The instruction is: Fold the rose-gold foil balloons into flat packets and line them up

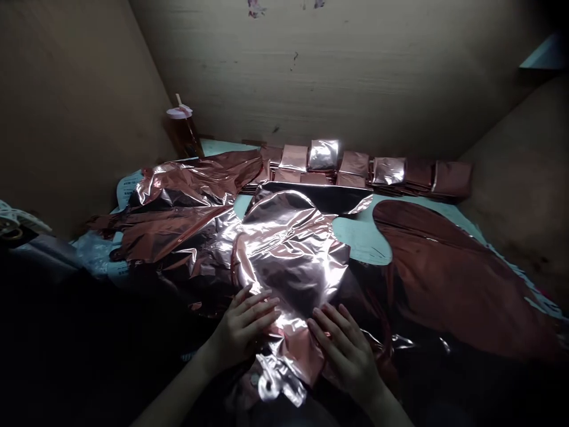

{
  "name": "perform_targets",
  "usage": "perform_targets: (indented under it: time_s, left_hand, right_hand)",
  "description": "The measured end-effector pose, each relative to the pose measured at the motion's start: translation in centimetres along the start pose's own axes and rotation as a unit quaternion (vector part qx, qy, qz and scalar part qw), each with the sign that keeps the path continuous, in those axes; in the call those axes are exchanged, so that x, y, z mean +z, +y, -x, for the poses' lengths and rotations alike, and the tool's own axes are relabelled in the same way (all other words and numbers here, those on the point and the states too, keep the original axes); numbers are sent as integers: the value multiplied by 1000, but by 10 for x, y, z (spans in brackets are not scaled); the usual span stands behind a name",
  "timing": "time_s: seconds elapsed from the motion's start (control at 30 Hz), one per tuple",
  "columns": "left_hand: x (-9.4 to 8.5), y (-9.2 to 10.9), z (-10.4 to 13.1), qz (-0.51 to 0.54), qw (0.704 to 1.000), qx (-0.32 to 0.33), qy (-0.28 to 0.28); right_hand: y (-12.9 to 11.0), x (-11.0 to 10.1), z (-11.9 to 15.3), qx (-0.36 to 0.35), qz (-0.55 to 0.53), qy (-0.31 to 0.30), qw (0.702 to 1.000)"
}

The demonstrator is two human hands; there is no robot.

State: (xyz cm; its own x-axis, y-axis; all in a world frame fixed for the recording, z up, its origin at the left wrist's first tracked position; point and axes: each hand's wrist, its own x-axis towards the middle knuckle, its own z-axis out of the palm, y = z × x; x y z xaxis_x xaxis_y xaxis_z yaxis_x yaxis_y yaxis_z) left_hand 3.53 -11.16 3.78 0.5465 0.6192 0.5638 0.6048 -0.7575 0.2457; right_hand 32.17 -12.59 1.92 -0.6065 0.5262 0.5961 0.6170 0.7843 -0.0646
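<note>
A shiny rose-gold foil balloon [288,255], flat and uninflated, lies in front of me at the middle of the table. My left hand [249,320] rests on its lower left part with the fingers stretched out. On the lower right part lies my right hand [340,341], fingers extended too. Between my wrists, the foil's near end is crumpled and narrow, with a bright silvery piece [280,379] at its tip. More flat foil balloons [178,231] lie loosely heaped on the left. To the right spreads a smooth stack of foil sheets [453,279] with rounded edges.
Several folded foil packets [326,155] stand in rows along the back wall. A lidded cup with a straw [184,133] is at the back left corner. Pale paper [364,237] shows under the foil. Board walls [311,77] enclose the table's back and sides.
</note>
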Motion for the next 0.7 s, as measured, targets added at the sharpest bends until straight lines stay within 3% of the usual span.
perform_targets:
  time_s: [0.07,0.2,0.33,0.4,0.5,0.57,0.63,0.7]
  left_hand:
    - [-2,-6,-1,-29,999,-9,12]
    - [-15,-24,-4,26,1000,-10,-9]
    - [-31,-43,-6,84,995,-52,-29]
    - [-35,-47,-10,145,981,-120,-37]
    - [-31,-47,-18,209,937,-279,-5]
    - [-24,-45,-24,209,917,-340,20]
    - [-16,-42,-27,196,909,-365,41]
    - [-9,-42,-25,169,907,-379,74]
  right_hand:
    - [15,-3,-7,-29,-10,-17,999]
    - [42,-7,-22,3,-6,-38,999]
    - [63,-13,-29,6,-141,-19,990]
    - [70,-14,-32,67,-231,-27,970]
    - [76,-7,-36,268,-280,-12,922]
    - [80,2,-40,375,-242,20,895]
    - [82,10,-45,418,-187,36,888]
    - [83,16,-52,441,-119,12,890]
